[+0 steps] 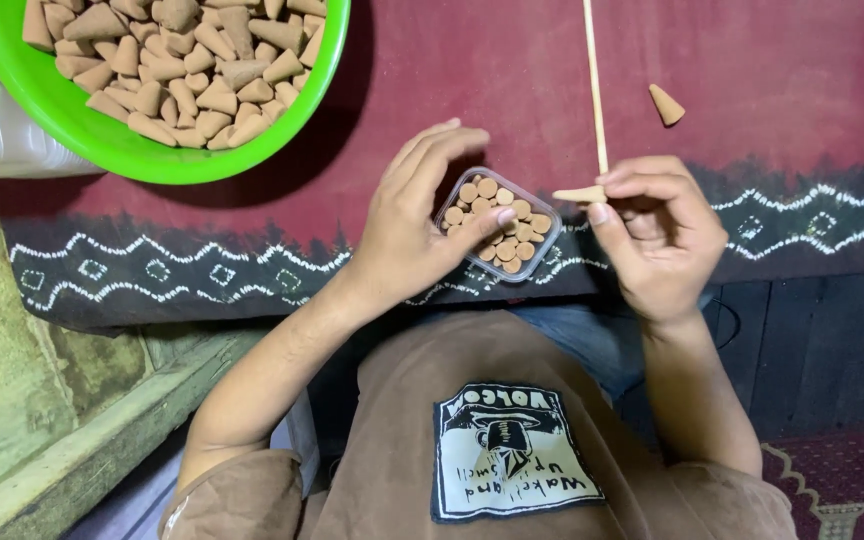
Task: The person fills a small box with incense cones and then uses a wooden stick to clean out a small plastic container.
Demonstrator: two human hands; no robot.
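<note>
A: Dark red cloth [512, 80] with a white patterned border, spread over the tabletop. Small clear plastic box [498, 223] near its front edge, packed with tan cones standing tips down, flat round bases up.

B: Left hand [414, 225] curled over the box, thumb tip pressing on the cones, probably to keep them from tipping. Clamped on the box, steadying it.

A: Right hand [657, 235] just right of the box, pinching one single cone [580, 194] sideways between thumb and forefinger, tip towards the box. Held level with the rim.

B: Green bowl [157, 85] up and left of the box, heaped with loose cones, within reach. Thin wooden stick [594, 80] lying above the box, stray cone [666, 104] beyond it to the right, well apart.
</note>
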